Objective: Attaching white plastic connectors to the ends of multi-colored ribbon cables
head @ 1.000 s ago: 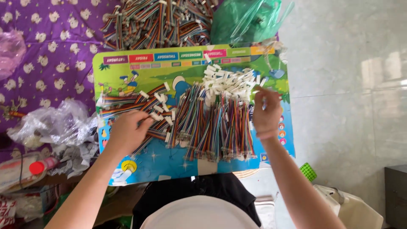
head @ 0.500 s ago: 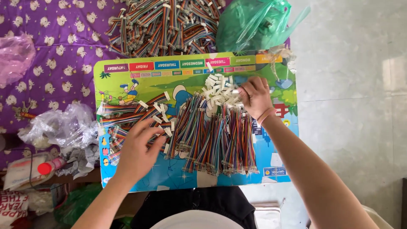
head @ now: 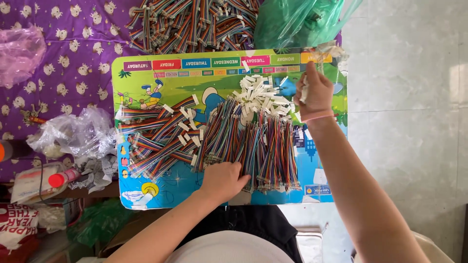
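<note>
A green plastic bag [head: 297,22] lies at the board's top edge; clear crumpled bags [head: 73,134] — and a pink one [head: 19,51] — lie left.

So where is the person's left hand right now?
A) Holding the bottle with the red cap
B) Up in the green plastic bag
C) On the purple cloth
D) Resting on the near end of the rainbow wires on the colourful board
D: the left hand lies flat on the near ends of the rainbow wires on the colourful board, away from bag, bottle and cloth.
</note>
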